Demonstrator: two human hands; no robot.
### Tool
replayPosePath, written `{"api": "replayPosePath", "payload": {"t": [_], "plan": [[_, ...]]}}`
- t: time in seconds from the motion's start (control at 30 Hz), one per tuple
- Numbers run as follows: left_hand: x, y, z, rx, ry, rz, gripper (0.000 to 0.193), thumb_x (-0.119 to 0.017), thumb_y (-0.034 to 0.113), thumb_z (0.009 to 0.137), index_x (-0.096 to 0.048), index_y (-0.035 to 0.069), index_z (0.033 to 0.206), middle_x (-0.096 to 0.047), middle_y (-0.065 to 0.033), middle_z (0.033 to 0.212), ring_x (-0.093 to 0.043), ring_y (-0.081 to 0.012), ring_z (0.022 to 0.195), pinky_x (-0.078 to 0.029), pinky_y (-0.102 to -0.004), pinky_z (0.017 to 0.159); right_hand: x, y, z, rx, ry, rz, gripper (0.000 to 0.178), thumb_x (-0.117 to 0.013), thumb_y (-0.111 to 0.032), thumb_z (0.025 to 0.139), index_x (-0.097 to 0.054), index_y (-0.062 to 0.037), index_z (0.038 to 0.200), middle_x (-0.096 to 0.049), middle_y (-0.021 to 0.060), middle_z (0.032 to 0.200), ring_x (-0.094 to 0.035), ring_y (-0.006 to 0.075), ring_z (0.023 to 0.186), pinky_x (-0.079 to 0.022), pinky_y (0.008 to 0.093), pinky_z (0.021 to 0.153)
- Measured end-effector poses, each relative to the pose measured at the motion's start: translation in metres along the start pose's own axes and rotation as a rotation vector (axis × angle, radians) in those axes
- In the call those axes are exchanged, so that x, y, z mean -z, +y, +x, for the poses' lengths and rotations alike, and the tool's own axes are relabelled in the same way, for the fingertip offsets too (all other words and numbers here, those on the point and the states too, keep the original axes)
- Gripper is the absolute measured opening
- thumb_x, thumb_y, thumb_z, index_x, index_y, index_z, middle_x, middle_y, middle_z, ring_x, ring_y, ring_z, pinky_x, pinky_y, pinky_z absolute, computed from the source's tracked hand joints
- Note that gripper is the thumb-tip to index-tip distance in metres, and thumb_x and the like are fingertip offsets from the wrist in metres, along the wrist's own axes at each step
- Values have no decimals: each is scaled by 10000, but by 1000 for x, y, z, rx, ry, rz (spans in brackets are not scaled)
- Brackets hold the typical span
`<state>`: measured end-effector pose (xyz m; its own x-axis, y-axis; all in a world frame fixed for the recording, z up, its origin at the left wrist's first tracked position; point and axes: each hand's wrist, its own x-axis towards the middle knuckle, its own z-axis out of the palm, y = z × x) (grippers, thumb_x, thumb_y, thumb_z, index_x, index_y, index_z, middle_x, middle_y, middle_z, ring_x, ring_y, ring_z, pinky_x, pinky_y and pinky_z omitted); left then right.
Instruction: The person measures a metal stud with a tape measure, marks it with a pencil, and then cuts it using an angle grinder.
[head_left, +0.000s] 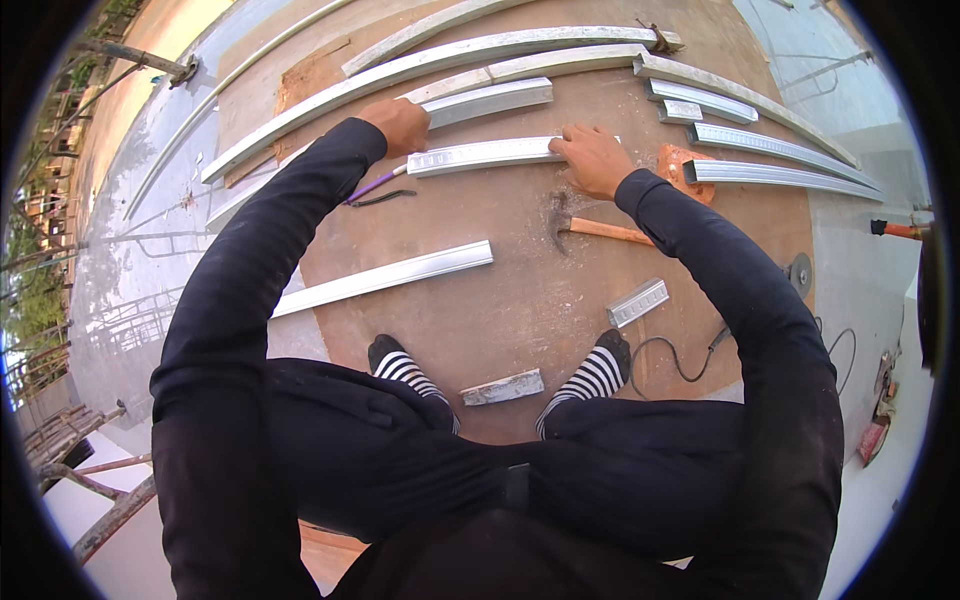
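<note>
A short silver metal channel lies crosswise in front of me, with perforations near its left end. My right hand is closed around its right end, fingers over the top edge. Close to its left end is my left hand, knuckles up and fingers bent; their tips are largely hidden. That hand also borders another short metal channel just beyond, and I cannot tell whether it grips either piece. Below the left hand lie a purple pencil-like stick and a dark curved strip.
A hammer with an orange handle lies below my right hand. Long metal bars cross the far side; more channels lie right. Nearer are a long channel, a short offcut, a whitish block and a black cable.
</note>
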<state>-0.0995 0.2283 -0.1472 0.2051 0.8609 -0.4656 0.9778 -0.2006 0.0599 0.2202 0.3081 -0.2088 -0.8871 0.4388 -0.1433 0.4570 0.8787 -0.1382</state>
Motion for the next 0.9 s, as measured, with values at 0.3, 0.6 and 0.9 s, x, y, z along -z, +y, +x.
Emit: {"api": "replayPosePath", "payload": {"t": [0.3,0.6,0.9], "plan": [[-72,-16,-9,84,-21,-155,368,-741,193,773,-534,58,1046,-667,-203,977,-641,-394,953,-504,-475,798,-2,2,22,-160,-115,-38,369,-609,-54,820,-606,-104,1185,-643,125,1111,-594,286,1127,-435,463,960],[-79,-27,-13,-37,26,-196,541,-826,332,716,-530,56,1074,-642,-166,1008,-617,-343,954,-476,-423,794,-11,15,28,-7,-16,-91,393,-600,-49,827,-598,-139,1209,-643,87,1147,-596,273,1128,-435,457,948],[-69,-8,-9,16,-55,-129,490,-835,378,698,-615,19,949,-671,-184,886,-649,-351,848,-494,-426,728,6,4,23,-6,86,-114,336,-621,-103,828,-615,-117,1164,-653,104,1119,-608,276,1095,-453,436,912]]}}
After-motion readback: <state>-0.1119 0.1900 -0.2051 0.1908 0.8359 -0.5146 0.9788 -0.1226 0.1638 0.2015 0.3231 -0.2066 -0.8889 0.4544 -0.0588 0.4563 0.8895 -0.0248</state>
